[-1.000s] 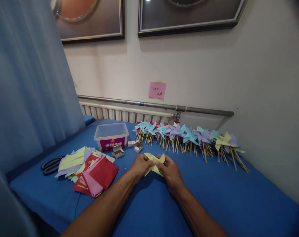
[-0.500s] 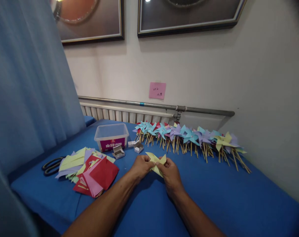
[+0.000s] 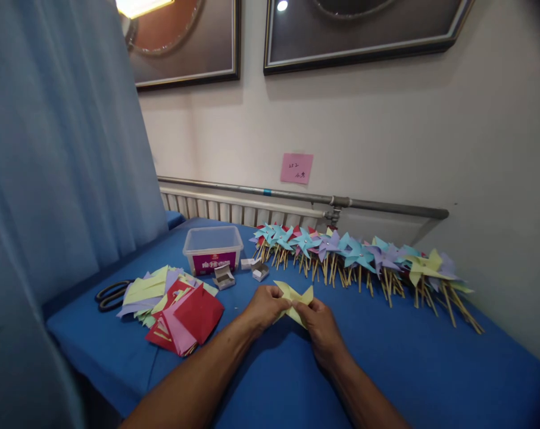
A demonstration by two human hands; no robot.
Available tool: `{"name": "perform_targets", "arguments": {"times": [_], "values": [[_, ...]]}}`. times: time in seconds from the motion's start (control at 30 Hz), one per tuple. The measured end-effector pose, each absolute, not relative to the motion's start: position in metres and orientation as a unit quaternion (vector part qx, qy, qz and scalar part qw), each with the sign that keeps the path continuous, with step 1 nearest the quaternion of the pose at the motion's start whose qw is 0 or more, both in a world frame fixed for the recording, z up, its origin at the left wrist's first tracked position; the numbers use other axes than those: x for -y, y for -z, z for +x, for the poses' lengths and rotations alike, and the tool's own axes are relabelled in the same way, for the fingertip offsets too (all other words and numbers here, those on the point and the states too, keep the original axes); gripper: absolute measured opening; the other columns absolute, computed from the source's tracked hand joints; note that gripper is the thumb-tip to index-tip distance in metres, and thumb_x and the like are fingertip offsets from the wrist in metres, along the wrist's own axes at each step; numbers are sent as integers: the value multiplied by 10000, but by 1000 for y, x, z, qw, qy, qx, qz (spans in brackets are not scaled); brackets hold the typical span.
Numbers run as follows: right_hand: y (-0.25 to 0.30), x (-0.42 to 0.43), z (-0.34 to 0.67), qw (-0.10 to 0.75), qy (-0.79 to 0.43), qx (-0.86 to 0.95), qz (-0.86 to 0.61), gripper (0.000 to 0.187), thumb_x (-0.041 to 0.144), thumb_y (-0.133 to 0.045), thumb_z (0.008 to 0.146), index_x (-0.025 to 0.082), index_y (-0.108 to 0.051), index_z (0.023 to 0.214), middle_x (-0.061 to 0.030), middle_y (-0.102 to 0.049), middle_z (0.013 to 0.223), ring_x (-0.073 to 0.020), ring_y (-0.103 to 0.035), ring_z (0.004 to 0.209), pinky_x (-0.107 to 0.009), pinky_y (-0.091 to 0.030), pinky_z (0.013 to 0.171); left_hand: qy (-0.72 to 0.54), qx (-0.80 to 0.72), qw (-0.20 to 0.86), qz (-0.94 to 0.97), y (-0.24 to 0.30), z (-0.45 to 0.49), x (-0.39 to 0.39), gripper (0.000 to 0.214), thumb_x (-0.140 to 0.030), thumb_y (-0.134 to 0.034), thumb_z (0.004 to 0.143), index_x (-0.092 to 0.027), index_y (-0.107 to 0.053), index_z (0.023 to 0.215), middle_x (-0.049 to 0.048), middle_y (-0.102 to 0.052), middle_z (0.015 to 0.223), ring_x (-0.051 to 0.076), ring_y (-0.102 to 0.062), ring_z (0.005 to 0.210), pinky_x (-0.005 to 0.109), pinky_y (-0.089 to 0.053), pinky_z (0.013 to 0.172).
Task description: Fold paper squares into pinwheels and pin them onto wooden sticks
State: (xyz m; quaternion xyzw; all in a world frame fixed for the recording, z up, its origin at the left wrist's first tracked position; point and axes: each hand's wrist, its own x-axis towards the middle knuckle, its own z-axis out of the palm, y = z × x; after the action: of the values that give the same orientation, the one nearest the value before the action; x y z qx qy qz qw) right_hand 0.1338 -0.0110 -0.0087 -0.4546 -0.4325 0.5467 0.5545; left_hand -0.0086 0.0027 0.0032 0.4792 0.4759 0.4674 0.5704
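Note:
Between my two hands is a yellow paper pinwheel (image 3: 300, 317), its blades folded inward and its centre under my thumbs. My left hand (image 3: 268, 307) pinches it from the left side. From the right, my right hand (image 3: 320, 322) grips it with thumb and fingers closed. Both hands are just above the blue cloth (image 3: 270, 381); whether a pin is at the paper's centre is hidden by the thumbs. Beyond my hands, small open cardboard boxes (image 3: 224, 277) lie beside a clear plastic tub (image 3: 214, 260) with a purple label.
A long row of finished pinwheels (image 3: 359, 255) on wooden sticks lies along the wall side. At left are stacked coloured paper sheets (image 3: 200, 316) and black-handled scissors (image 3: 111, 295). A blue curtain (image 3: 73, 143) hangs at left; a pipe (image 3: 296, 195) runs along the wall.
The whole view has shifted, so everything sits a little further right and lower. Both hands keep hold of the yellow pinwheel with almost the same grip.

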Motion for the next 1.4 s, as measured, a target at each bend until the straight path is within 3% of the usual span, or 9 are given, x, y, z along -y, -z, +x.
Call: {"name": "perform_targets", "arguments": {"times": [0.17, 0.27, 0.37, 0.47, 0.6, 0.83, 1.07, 1.23, 1.4], "values": [[21, 0, 135, 566, -521, 425, -477, 367, 402, -875, 565, 158, -796, 828, -54, -785, 684, -267, -729, 646, -353, -570, 634, -465, -475, 587, 463, -3, -2, -2, 264, -294, -820, 592, -183, -581, 604, -28, -573, 534, 98, -453, 471, 237, -328, 498], [21, -2, 138, 590, -511, 406, -476, 389, 427, -869, 601, 156, -796, 872, -50, -786, 688, -277, -744, 678, -370, -587, 664, -497, -484, 540, 477, -12, -14, -7, 165, -278, -775, 638, -177, -644, 628, -13, -600, 556, 115, -490, 505, 241, -373, 535], [18, -2, 145, 616, -496, 385, -476, 387, 435, -859, 637, 162, -788, 903, -41, -791, 717, -265, -746, 695, -359, -587, 675, -572, -523, 423, 469, -24, -47, -16, 77, -256, -706, 719, -182, -696, 698, 0, -648, 633, 140, -550, 612, 238, -410, 618], [18, -4, 151, 632, -465, 370, -497, 356, 430, -858, 631, 171, -770, 860, -31, -775, 689, -245, -723, 653, -331, -553, 613, -613, -618, 223, 439, -32, -86, -24, 148, -280, -616, 820, -187, -723, 780, 19, -686, 693, 176, -599, 665, 260, -416, 650], [21, -6, 152, 636, -462, 362, -502, 333, 427, -854, 628, 180, -758, 829, -30, -776, 694, -232, -705, 632, -319, -527, 580, -545, -687, 147, 458, -31, -114, -27, 222, -278, -568, 894, -185, -755, 818, 41, -712, 689, 208, -647, 675, 284, -427, 677], [20, -2, 147, 621, -465, 371, -510, 317, 453, -836, 633, 206, -766, 818, -36, -801, 731, -269, -739, 690, -341, -557, 625, -366, -712, 74, 595, -19, -88, -25, 213, -190, -595, 912, -198, -803, 957, 148, -796, 1019, 289, -714, 985, 324, -448, 845], [21, 0, 145, 617, -465, 397, -496, 319, 457, -813, 670, 204, -791, 864, -52, -821, 781, -298, -765, 755, -370, -583, 697, -277, -678, 98, 674, -15, -53, -44, 318, -197, -687, 856, -249, -767, 1160, 154, -787, 962, 337, -729, 966, 387, -473, 904], [20, 2, 146, 608, -466, 397, -505, 314, 464, -807, 675, 206, -787, 853, -62, -823, 789, -305, -771, 772, -366, -582, 696, -173, -669, 51, 721, -21, -66, -40, 289, -225, -611, 918, -235, -726, 1183, 162, -756, 1151, 317, -721, 1038, 365, -493, 894], [25, -1, 147, 601, -484, 400, -494, 348, 477, -791, 702, 201, -787, 913, -66, -833, 831, -305, -784, 816, -359, -592, 729, -120, -626, 4, 770, -33, -71, -16, 344, -224, -543, 951, -264, -674, 1266, 106, -718, 1256, 280, -701, 1079, 349, -493, 896]]}}
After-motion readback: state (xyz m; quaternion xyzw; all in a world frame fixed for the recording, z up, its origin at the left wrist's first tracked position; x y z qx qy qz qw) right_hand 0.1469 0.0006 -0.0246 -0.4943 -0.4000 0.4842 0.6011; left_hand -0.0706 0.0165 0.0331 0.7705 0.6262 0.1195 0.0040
